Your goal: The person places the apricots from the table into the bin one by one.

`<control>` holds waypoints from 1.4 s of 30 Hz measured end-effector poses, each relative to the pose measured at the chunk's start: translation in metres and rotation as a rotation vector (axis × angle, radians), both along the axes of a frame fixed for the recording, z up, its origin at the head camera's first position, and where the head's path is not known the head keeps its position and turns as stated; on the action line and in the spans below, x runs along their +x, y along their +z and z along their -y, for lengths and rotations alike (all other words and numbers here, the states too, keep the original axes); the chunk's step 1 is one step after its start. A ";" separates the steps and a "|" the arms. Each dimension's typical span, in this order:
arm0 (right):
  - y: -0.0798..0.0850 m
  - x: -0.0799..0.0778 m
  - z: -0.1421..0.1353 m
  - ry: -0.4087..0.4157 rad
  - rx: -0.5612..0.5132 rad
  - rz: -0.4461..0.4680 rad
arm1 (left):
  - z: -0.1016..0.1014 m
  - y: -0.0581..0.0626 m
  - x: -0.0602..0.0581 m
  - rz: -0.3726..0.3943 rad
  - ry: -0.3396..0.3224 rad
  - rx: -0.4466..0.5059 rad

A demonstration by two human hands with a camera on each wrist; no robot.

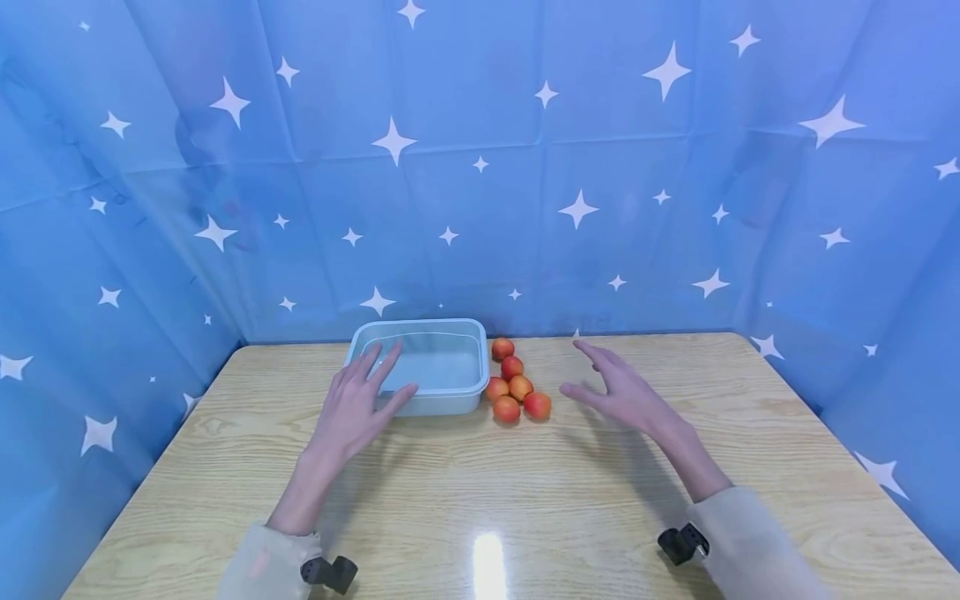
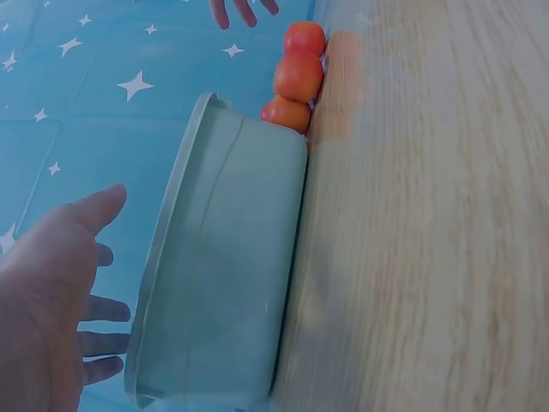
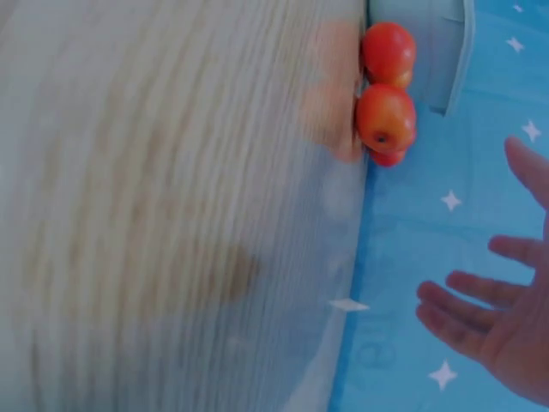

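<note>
A light blue plastic basin (image 1: 420,405) stands near the back of the table, left of centre, with nothing visible inside. Just to its right lie several red-orange round fruits (image 1: 537,406), grouped close together; their exact kind is unclear. My left hand (image 1: 358,410) hovers at the basin's front left, fingers spread, holding nothing. In the left wrist view a gap shows between the hand and the basin wall (image 2: 227,266). My right hand (image 1: 621,392) is held above the table to the right of the fruits, fingers extended and apart from them. The right wrist view shows its palm side bare.
A wood-grain table (image 1: 450,492) spreads out in front of me. Behind it and at both sides hangs a blue curtain (image 1: 480,200) with white stars, meeting the table's back edge close behind the basin. A small black device (image 1: 682,543) sits at each sleeve cuff.
</note>
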State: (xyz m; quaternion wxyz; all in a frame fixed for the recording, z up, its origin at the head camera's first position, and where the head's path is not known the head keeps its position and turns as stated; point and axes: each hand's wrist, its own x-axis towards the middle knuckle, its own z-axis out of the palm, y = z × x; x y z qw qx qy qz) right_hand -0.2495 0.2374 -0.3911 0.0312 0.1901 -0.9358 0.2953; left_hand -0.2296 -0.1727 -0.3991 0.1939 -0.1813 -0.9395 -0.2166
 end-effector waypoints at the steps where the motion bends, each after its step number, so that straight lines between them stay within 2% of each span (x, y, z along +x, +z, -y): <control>1: -0.001 0.000 0.001 0.003 -0.002 0.004 | 0.000 -0.001 0.000 -0.007 -0.004 0.005; 6: -0.005 -0.002 0.008 0.035 -0.016 0.006 | 0.002 -0.006 -0.002 -0.046 -0.017 0.017; 16: -0.011 -0.005 0.022 0.102 -0.020 0.019 | 0.005 -0.014 -0.002 -0.075 -0.059 0.034; 30: -0.016 -0.011 0.037 0.167 0.005 0.086 | 0.007 -0.026 -0.006 -0.218 -0.129 0.089; 42: -0.019 -0.016 0.042 0.222 0.036 0.085 | 0.007 -0.034 -0.008 -0.234 -0.134 0.174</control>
